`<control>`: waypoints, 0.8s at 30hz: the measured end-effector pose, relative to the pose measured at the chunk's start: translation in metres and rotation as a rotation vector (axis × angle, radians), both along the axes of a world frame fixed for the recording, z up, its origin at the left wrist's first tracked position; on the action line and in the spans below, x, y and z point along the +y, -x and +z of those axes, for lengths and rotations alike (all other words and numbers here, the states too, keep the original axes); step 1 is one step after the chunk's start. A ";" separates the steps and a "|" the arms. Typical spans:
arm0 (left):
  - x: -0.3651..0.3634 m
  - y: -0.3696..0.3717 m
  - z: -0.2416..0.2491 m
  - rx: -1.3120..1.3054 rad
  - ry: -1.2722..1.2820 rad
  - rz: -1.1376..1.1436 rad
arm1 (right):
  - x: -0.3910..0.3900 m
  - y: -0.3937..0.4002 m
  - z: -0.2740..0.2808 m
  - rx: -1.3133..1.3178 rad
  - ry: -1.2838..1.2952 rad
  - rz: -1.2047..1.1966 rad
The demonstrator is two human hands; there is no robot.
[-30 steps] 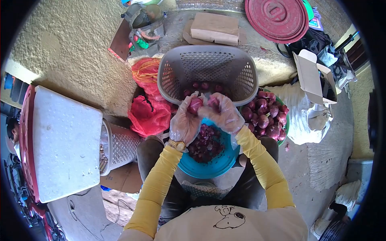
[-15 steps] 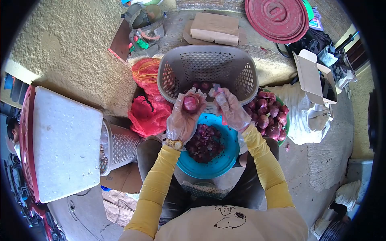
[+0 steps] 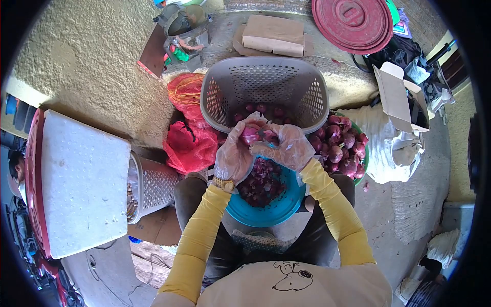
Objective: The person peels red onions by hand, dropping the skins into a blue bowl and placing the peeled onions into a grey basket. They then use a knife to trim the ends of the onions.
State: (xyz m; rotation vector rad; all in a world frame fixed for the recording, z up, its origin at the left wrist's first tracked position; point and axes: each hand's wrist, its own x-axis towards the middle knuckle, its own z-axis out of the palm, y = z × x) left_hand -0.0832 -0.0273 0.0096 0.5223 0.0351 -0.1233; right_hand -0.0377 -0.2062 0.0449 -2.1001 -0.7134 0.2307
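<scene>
A red onion [image 3: 250,135] rests in my left hand [image 3: 233,156], whose gloved fingers curl around it. My right hand [image 3: 291,146], also in a clear plastic glove, is closed and pressed against the onion's right side. The small knife it grips is mostly hidden by the fingers now. Both hands are above the far side of a blue basin [image 3: 288,207], which holds a heap of onion skins [image 3: 261,187]. Just beyond them stands a grey perforated basket [image 3: 263,69] with several red onions [image 3: 279,111] at its bottom.
Right of the basket, a green-rimmed container holds piled red onions [image 3: 335,153]. A red mesh sack [image 3: 192,146] lies left. A white foam lid [image 3: 84,184] and another perforated basket [image 3: 156,187] are further left. A cardboard box [image 3: 399,97] sits at right.
My right hand has moved left and turned inward, bringing the knife against the onion; its blade no longer shows. My left hand has shifted slightly right with the onion.
</scene>
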 end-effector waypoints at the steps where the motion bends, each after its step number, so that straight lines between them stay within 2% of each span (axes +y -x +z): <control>1: 0.000 0.000 -0.003 0.000 0.000 0.000 | 0.000 0.000 -0.002 -0.015 0.028 -0.008; 6: 0.001 0.000 -0.003 0.000 -0.048 0.004 | -0.002 -0.005 -0.002 -0.040 0.117 0.011; 10: 0.003 -0.001 0.002 0.006 -0.027 -0.038 | -0.001 -0.002 0.003 -0.087 0.001 0.021; 12: 0.003 0.001 0.006 0.007 -0.097 -0.061 | -0.001 -0.002 0.001 -0.087 -0.046 0.028; 15: 0.002 0.000 0.000 -0.117 -0.175 -0.029 | -0.003 -0.003 -0.007 -0.175 -0.007 -0.011; 17: 0.002 0.000 0.000 -0.107 -0.166 -0.030 | -0.005 -0.003 -0.005 -0.230 0.120 -0.026; 24: 0.005 -0.001 -0.005 -0.126 -0.164 -0.040 | -0.005 -0.004 -0.003 -0.207 0.129 -0.009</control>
